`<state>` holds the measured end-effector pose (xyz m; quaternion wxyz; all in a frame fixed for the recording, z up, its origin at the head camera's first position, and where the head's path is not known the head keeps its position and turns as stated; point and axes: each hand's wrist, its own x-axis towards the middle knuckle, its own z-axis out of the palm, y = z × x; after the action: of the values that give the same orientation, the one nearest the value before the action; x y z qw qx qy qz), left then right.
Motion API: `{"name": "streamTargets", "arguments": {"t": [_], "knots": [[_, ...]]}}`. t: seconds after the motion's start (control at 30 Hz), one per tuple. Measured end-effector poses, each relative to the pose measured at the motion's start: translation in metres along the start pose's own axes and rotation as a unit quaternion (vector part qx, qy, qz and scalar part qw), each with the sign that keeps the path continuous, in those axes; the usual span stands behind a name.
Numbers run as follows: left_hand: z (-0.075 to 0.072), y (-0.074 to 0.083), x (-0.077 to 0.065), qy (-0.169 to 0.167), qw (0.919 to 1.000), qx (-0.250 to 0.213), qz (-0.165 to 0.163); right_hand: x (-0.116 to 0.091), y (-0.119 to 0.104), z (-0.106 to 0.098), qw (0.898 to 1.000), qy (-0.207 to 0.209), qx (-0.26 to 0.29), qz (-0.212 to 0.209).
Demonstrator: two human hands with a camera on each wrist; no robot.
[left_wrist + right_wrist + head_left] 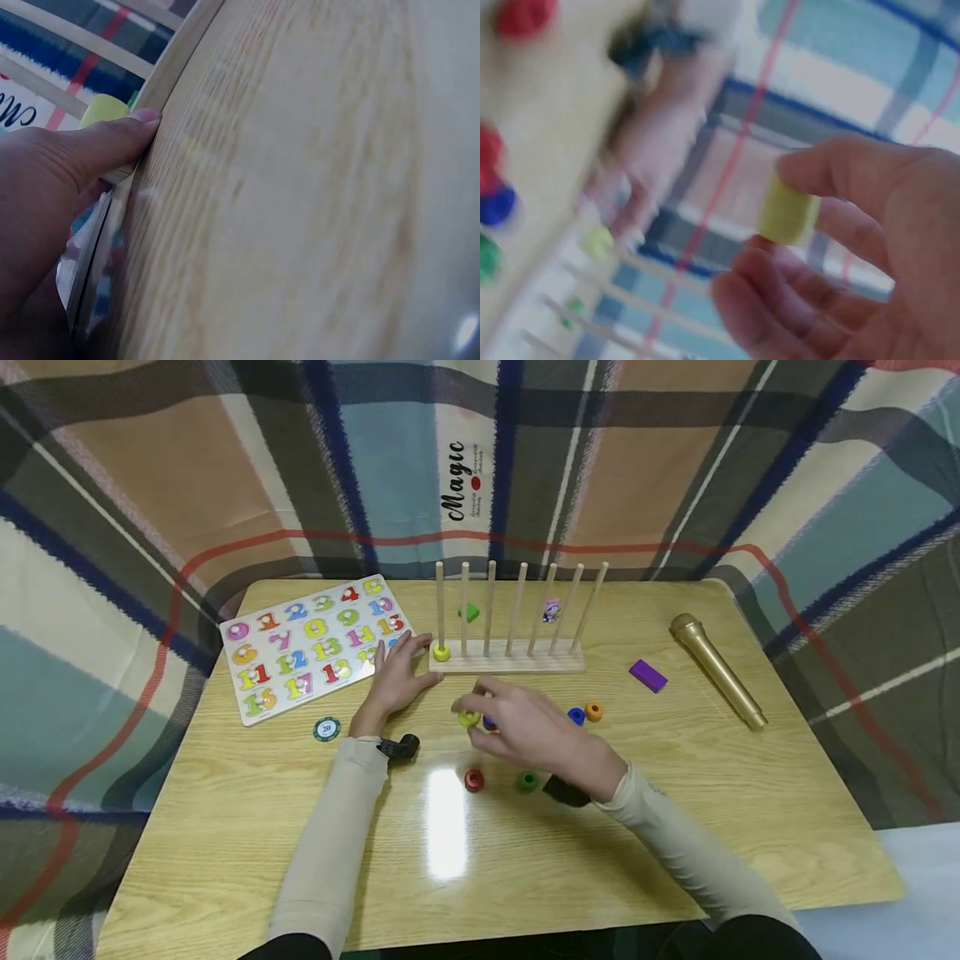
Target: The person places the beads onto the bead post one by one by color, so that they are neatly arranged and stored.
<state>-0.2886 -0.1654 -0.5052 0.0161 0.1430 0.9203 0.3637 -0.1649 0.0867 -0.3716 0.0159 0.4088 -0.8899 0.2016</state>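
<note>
A wooden peg rack [517, 658] with several upright pegs stands towards the table's back; a yellow bead [441, 652] sits at the foot of its leftmost peg. My left hand [395, 681] grips the left end of the rack's base. In the left wrist view, the thumb [112, 142] lies against the base's front edge; the other fingers are mostly hidden. My right hand [528, 727] pinches a second yellow bead [787, 210] between thumb and fingers, in front of the rack. Near it lie a red bead [474, 780], a green bead [527, 781], a blue bead [576, 716] and an orange bead [594, 711].
Left of the rack lies a number puzzle board [300, 643], with a round chip [327, 728] below it. A purple block [648, 676] and a gold microphone [718, 670] lie to the right. Behind the pegs are a green piece [469, 612] and a small figure [551, 610].
</note>
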Motion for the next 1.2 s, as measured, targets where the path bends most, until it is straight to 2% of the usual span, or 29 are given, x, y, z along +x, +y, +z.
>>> {"name": "streamTargets", "arguments": {"t": [0.1, 0.23, 0.33, 0.43, 0.57, 0.8, 1.1, 1.2], "knots": [[0.000, 0.001, 0.000, 0.001, 1.0000, 0.002, -0.003, 0.024, 0.010, -0.025, 0.998, 0.046, 0.017, 0.034], [-0.003, 0.003, 0.000, -0.001, 1.0000, 0.001, -0.007, 0.061, 0.023, -0.050, 0.992, 0.108, 0.018, 0.057], [-0.003, 0.003, 0.000, -0.002, 1.0000, -0.001, -0.005, 0.085, 0.031, -0.058, 0.987, 0.150, 0.012, 0.062], [-0.001, 0.003, 0.000, -0.001, 1.0000, -0.006, -0.001, 0.101, 0.036, -0.060, 0.984, 0.162, 0.003, 0.072], [0.001, 0.004, -0.001, -0.001, 1.0000, -0.008, 0.000, 0.115, 0.041, -0.059, 0.984, 0.155, -0.012, 0.088], [-0.001, 0.003, -0.001, 0.002, 1.0000, 0.001, -0.001, 0.127, 0.042, -0.060, 0.983, 0.151, -0.035, 0.095], [-0.001, 0.002, -0.002, 0.005, 1.0000, -0.005, -0.006, 0.135, 0.045, -0.055, 0.985, 0.089, -0.050, 0.139], [-0.001, 0.001, -0.001, 0.007, 1.0000, -0.002, -0.005, 0.135, 0.047, -0.051, 0.985, 0.083, -0.046, 0.146]]}}
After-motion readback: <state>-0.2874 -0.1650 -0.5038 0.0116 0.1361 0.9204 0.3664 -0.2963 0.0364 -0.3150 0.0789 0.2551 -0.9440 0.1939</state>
